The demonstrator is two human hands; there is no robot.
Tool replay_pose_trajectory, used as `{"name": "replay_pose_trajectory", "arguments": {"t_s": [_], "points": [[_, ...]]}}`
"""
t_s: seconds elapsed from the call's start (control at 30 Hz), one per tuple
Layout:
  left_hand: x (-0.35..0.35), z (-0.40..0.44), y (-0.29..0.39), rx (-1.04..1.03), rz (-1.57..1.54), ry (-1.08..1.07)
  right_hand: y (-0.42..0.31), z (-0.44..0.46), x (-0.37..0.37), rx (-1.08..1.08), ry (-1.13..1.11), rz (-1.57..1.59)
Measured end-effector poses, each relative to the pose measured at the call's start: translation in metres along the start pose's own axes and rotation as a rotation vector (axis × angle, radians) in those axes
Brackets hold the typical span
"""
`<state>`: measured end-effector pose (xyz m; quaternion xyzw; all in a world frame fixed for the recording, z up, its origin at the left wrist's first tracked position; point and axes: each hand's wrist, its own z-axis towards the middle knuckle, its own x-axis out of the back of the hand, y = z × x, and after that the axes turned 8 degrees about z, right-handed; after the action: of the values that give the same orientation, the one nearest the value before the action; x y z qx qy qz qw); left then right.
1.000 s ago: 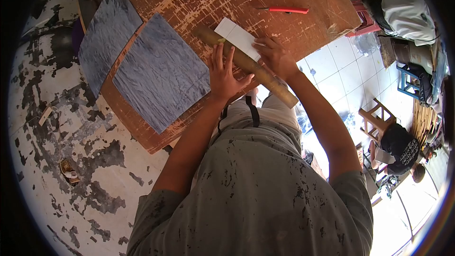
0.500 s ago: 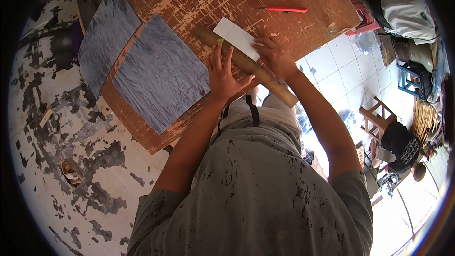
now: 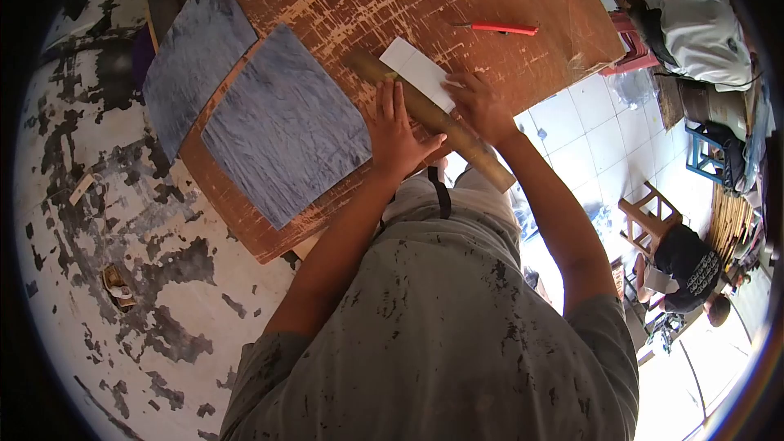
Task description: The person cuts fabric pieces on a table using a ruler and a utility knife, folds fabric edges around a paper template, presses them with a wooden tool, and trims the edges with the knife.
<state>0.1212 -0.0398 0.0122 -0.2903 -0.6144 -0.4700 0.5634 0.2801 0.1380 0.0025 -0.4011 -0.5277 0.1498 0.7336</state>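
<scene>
My left hand (image 3: 396,132) lies with its fingers stretched out and thumb spread on a long, flat brownish straightedge (image 3: 478,155). The straightedge runs diagonally over the table's near edge. Along its far side lies a white rectangular card (image 3: 416,70), partly hidden by the straightedge. My right hand (image 3: 482,106) is bent over the card's right end with its fingers closed at the edge; the thumb is hidden. Left of my left hand, a grey-blue streaked sheet (image 3: 282,126) lies flat. A red-handled cutter (image 3: 506,28) rests farther up the table, apart from both hands.
The brown tabletop (image 3: 359,0) is scratched and worn. A second grey-blue sheet (image 3: 196,57) overhangs its left edge. To the right are a wooden stool (image 3: 651,216), a blue stool (image 3: 704,153) and a seated person (image 3: 690,261). Another person's white clothing (image 3: 706,37) shows at upper right.
The view has shifted slightly, so the table and its things appear a little farther right. Both hands keep their places on the straightedge and the card.
</scene>
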Motion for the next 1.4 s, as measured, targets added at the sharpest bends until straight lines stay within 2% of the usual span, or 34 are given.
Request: {"name": "replay_pose_trajectory", "arguments": {"t_s": [0.2,0.3,0.37,0.43,0.5,0.57,0.7,0.77,0.8,0.87,0.93,1.0,1.1,1.13,1.2,1.23,1.3,1.33,1.4], "points": [[0.008,0.004,0.009,0.089,0.062,-0.117,0.003,-0.001,0.003,0.003,-0.005,0.029],[0.01,0.006,0.01,0.099,0.038,-0.126,0.001,0.005,0.02,-0.079,0.06,0.112],[0.012,0.006,0.013,0.106,0.05,-0.141,0.013,0.013,0.041,-0.193,0.304,-0.236],[0.011,0.006,0.014,0.128,0.053,-0.128,0.032,0.024,0.059,-0.215,0.413,-0.391],[0.012,0.007,0.016,0.142,0.055,-0.114,0.064,0.031,0.068,-0.147,0.39,-0.461],[0.015,0.009,0.017,0.15,0.046,-0.153,0.078,0.037,0.076,-0.192,0.198,-0.48],[0.016,0.011,0.018,0.17,0.079,-0.197,0.08,0.048,0.083,-0.254,0.083,-0.52],[0.016,0.014,0.019,0.19,0.094,-0.235,0.081,0.045,0.08,-0.216,0.12,-0.251],[0.016,0.015,0.02,0.2,0.091,-0.234,0.069,0.041,0.08,-0.21,0.111,-0.252],[0.016,0.015,0.021,0.212,0.101,-0.257,0.018,0.021,0.077,-0.403,0.166,0.304],[0.019,0.017,0.023,0.226,0.112,-0.283,-0.002,-0.008,0.064,-0.478,0.039,0.355],[0.022,0.02,0.024,0.236,0.125,-0.308,-0.03,-0.029,0.046,-0.78,-0.047,0.636],[0.024,0.022,0.025,0.237,0.144,-0.33,-0.049,-0.048,0.022,-0.846,-0.082,0.944],[0.025,0.024,0.027,0.24,0.174,-0.36,-0.052,-0.052,0.018,-0.85,-0.087,0.944],[0.026,0.025,0.028,0.239,0.203,-0.393,-0.061,-0.054,0.013,-0.672,0.002,0.75],[0.025,0.025,0.029,0.237,0.204,-0.386,-0.069,-0.049,0.016,-0.677,0.003,0.75],[0.024,0.026,0.029,0.231,0.205,-0.382,-0.08,-0.032,0.023,-0.522,-0.043,0.256],[0.025,0.027,0.029,0.229,0.213,-0.387,-0.082,-0.026,0.024,-0.527,-0.042,0.257],[0.026,0.027,0.029,0.226,0.222,-0.393,-0.081,-0.015,0.022,-0.646,-0.259,0.173]]}}
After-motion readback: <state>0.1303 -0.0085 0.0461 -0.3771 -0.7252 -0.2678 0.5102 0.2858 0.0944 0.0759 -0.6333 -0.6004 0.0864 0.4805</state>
